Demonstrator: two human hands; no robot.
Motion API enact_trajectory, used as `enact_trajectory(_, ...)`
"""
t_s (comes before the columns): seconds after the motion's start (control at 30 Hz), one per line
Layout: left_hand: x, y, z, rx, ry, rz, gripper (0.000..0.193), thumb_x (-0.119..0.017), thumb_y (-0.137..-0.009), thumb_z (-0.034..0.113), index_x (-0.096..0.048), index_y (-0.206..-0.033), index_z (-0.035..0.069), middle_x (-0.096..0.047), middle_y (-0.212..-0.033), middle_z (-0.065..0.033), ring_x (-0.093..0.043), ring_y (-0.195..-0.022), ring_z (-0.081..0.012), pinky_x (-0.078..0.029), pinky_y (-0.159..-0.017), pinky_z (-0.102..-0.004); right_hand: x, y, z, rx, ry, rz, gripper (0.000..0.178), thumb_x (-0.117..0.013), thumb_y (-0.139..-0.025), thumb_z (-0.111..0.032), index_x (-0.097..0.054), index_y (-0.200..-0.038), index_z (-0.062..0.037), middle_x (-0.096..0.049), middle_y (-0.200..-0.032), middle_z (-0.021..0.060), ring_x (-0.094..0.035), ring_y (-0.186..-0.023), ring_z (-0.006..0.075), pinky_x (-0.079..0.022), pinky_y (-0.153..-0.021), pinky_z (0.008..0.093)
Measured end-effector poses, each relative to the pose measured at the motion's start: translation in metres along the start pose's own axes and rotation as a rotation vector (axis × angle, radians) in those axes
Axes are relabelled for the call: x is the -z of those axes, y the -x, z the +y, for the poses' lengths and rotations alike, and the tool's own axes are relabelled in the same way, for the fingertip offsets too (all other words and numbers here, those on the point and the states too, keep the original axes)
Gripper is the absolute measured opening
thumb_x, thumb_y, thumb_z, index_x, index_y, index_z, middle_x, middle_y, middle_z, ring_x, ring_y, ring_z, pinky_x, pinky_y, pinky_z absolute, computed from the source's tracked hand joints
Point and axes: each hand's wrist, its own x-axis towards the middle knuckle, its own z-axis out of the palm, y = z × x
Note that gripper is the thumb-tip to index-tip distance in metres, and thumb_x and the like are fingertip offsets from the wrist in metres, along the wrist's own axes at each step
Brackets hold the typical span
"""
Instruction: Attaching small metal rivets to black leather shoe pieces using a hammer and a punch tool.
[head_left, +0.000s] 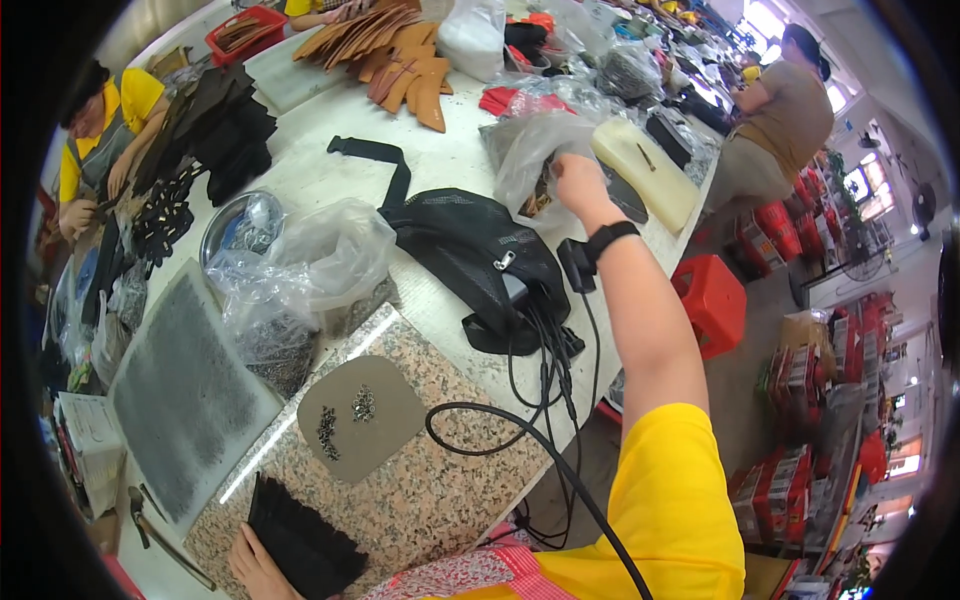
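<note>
My left hand (260,568) is at the near left edge of the granite slab (420,510), closed at the side of a stack of black fabric-like pieces (305,535). My right arm stretches far forward. At its end, my right hand (580,188) is closed at the mouth of a clear plastic bag (535,150); what its fingers hold is hidden. On the slab lies a grey-brown rounded pad (375,430) with two small heaps of metal fittings, a dark heap (328,435) and a lighter heap (364,402).
A black mesh bag (470,240) with cables (550,370) lies mid-table. Left are a metal bowl (225,230), plastic bags (310,260), a dark-stained board (185,380) and a hammer (138,515). Brown pieces (400,60) lie beyond. A red stool (710,300) stands right; co-workers sit around.
</note>
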Motion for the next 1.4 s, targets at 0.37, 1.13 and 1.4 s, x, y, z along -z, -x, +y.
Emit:
enact_trajectory(0.37,0.002,-0.005,0.005,-0.024,-0.091,-0.011,0.145,-0.085,-0.053,0.062,-0.006,-0.154,-0.004,-0.027,-0.148,-0.0346,-0.027,-0.136,-0.0504,-0.020,-0.113,-0.0584,0.001,-0.007,-0.025,0.072,0.221,-0.077,0.024,-0.057,-0.085,-0.008,-0.071,-0.101,0.0022,-0.067,-0.106,0.0246,-0.069,-0.098,0.0367,-0.056,-0.084,0.0444)
enact_trajectory(1.13,-0.016,-0.003,-0.007,-0.017,-0.114,0.014,0.156,-0.093,-0.037,0.041,-0.001,-0.154,-0.004,-0.025,-0.149,-0.0328,-0.024,-0.139,-0.0480,-0.018,-0.116,-0.0531,0.030,0.004,0.005,-0.004,-0.207,0.329,0.028,-0.074,-0.074,-0.031,-0.076,-0.085,-0.0053,-0.073,-0.085,0.0192,-0.072,-0.085,0.0297,-0.056,-0.078,0.0390)
enact_trajectory(1.4,-0.014,-0.006,-0.004,-0.061,-0.113,0.022,0.156,-0.091,-0.040,0.050,0.000,-0.154,-0.005,-0.021,-0.152,-0.0342,-0.026,-0.138,-0.0493,-0.020,-0.115,-0.0533,0.071,0.027,0.021,-0.165,-1.083,0.124,0.014,-0.074,-0.079,-0.011,-0.072,-0.088,-0.0012,-0.069,-0.072,0.0055,-0.063,-0.057,0.0122,-0.051,-0.051,0.0259)
